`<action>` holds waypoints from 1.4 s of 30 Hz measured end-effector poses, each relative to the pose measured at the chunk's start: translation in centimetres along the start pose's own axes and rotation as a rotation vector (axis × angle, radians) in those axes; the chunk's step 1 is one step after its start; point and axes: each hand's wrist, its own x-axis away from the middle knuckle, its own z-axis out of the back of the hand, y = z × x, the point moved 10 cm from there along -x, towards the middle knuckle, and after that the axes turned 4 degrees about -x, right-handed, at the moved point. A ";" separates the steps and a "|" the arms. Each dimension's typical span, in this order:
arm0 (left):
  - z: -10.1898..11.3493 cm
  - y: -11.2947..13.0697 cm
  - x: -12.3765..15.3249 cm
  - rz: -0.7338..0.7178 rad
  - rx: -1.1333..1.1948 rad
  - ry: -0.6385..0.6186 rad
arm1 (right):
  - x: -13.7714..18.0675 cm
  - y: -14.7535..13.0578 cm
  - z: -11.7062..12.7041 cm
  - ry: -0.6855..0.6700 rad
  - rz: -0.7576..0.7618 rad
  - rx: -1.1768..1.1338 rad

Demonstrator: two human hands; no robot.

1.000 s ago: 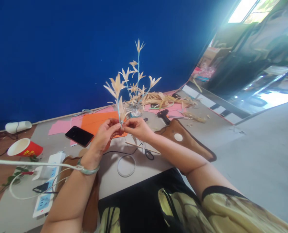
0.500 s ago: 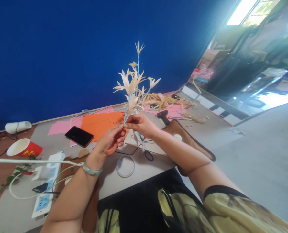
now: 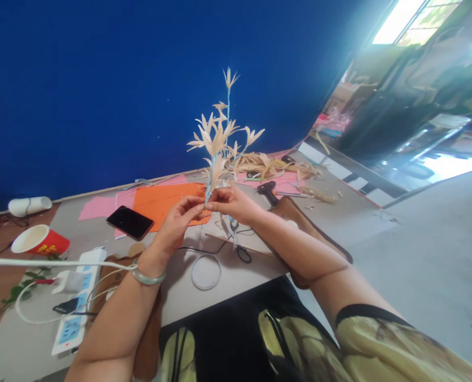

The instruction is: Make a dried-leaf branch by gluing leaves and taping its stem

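Observation:
My left hand [image 3: 179, 222] and my right hand [image 3: 233, 203] meet above the table, both pinching the lower end of a thin blue stem [image 3: 209, 185]. That stem carries pale straw leaves [image 3: 214, 140] and leans up to the right. It overlaps a taller straw-leaf branch [image 3: 228, 87] standing behind it, whose base is hidden by my right hand. A pale green bangle [image 3: 147, 277] circles my left wrist.
On the grey table lie a black phone [image 3: 130, 222], orange paper [image 3: 162, 200], pink paper [image 3: 96, 207], a red paper cup [image 3: 40, 240], a white power strip [image 3: 75, 305] with cables, a wire ring [image 3: 206, 271], small scissors [image 3: 239, 246], a black glue gun [image 3: 268, 191] and loose straw [image 3: 276, 166]. A blue wall stands behind.
The small stem has tilted from upright on the left over to the right, against the tall branch. My left hand dropped away for a moment and now pinches the stem again.

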 end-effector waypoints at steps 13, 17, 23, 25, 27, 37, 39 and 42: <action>-0.3 4.3 1.2 -0.447 -0.616 0.136 | -0.4 2.4 -0.7 -0.039 0.022 0.096; 1.1 3.9 1.1 -0.424 -0.560 0.243 | -0.5 3.0 -0.4 0.033 -0.019 0.062; 0.1 2.0 0.1 -0.094 -0.162 -0.111 | 0.0 1.9 -1.5 -0.093 -0.066 -0.049; -0.2 1.8 0.2 -0.029 -0.084 -0.181 | 0.5 1.6 -2.5 -0.194 -0.108 -0.098; -0.1 1.9 0.2 -0.018 -0.038 -0.177 | 0.9 1.6 -3.3 -0.267 -0.151 -0.154; 0.8 3.1 0.6 -0.133 -0.205 0.018 | 0.6 1.1 -2.3 -0.103 -0.022 -0.038; 0.8 3.4 0.7 -0.154 -0.266 0.047 | 0.6 1.0 -1.7 -0.027 0.013 -0.007; 0.9 3.9 1.0 -0.181 -0.286 0.099 | 0.8 0.9 -1.4 0.026 0.044 0.028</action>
